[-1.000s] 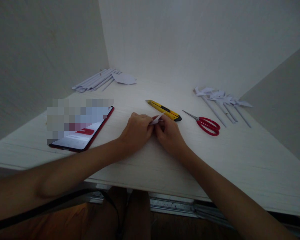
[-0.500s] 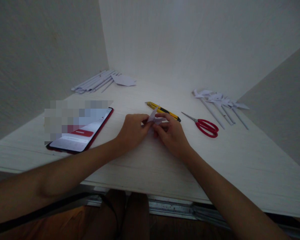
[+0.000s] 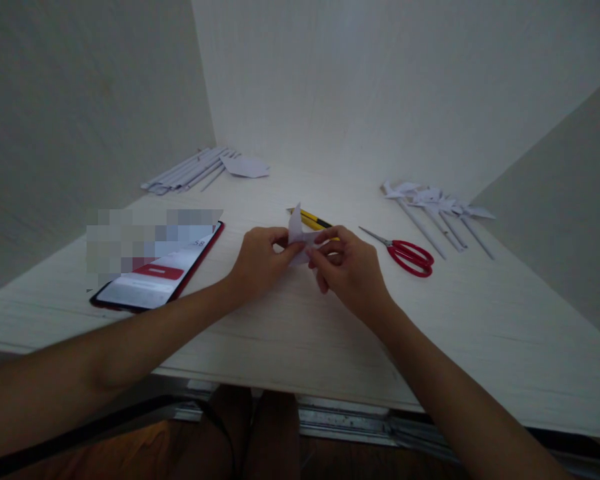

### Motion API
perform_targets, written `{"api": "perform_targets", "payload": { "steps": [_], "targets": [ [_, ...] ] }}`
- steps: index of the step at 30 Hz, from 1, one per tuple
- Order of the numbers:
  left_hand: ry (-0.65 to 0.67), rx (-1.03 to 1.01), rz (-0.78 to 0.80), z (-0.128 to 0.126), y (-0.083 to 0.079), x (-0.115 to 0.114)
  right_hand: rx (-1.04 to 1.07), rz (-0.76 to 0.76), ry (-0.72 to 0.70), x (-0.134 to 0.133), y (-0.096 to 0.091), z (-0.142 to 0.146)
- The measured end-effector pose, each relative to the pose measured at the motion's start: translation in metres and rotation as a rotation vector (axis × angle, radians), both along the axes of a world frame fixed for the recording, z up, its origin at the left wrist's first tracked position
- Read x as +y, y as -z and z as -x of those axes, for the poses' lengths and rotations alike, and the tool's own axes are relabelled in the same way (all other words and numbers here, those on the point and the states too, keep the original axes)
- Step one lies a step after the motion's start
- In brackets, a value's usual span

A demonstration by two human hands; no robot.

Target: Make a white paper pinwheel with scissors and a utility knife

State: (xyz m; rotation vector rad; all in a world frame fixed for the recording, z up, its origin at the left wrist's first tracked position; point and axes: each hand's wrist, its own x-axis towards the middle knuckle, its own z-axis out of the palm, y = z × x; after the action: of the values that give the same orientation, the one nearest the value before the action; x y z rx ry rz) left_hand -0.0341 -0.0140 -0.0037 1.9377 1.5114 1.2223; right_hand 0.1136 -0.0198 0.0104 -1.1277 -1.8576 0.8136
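Observation:
A small white paper pinwheel (image 3: 296, 229), with pointed folded blades, is held just above the table in front of me. My left hand (image 3: 263, 260) is closed on its left side, thumb and fingers pinching the paper. On the other side my right hand (image 3: 353, 270) pinches it between thumb and fingertips, the lower fingers curled beneath. The paper's centre is partly covered by my fingers. Behind it lies a yellow and black utility knife (image 3: 315, 219), its right end hidden by my right hand. Scissors (image 3: 411, 258) with red handles rest to the right.
A phone (image 3: 155, 293) with its screen lit lies at the left on the white table (image 3: 280, 347). Rolled paper sticks (image 3: 190, 172) and a folded paper sheet (image 3: 247, 167) are at the back left. Several paper pinwheels on sticks (image 3: 437, 200) lie back right, near the walls.
The paper pinwheel has turned and shifted slightly left, one blade now standing more upright. My right hand has rotated around it, covering the knife's right end. The view has shifted slightly.

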Motion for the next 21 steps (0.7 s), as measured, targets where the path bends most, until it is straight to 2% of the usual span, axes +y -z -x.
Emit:
{"api": "perform_targets", "payload": {
  "steps": [5,7,21],
  "targets": [
    [0.004,-0.033,0.001,0.0002,0.0008,0.0006,-0.278,-0.343,0.128,-0.0069,-0.0073,-0.0025],
    [0.005,-0.042,-0.004,0.0001,0.0007,0.0005,-0.363,-0.432,0.158,-0.0072,-0.0081,-0.0042],
    [0.034,-0.077,-0.026,-0.0015,-0.0007,-0.0016,-0.432,-0.650,0.164,-0.0009,-0.0005,-0.0033]
  ]
}}
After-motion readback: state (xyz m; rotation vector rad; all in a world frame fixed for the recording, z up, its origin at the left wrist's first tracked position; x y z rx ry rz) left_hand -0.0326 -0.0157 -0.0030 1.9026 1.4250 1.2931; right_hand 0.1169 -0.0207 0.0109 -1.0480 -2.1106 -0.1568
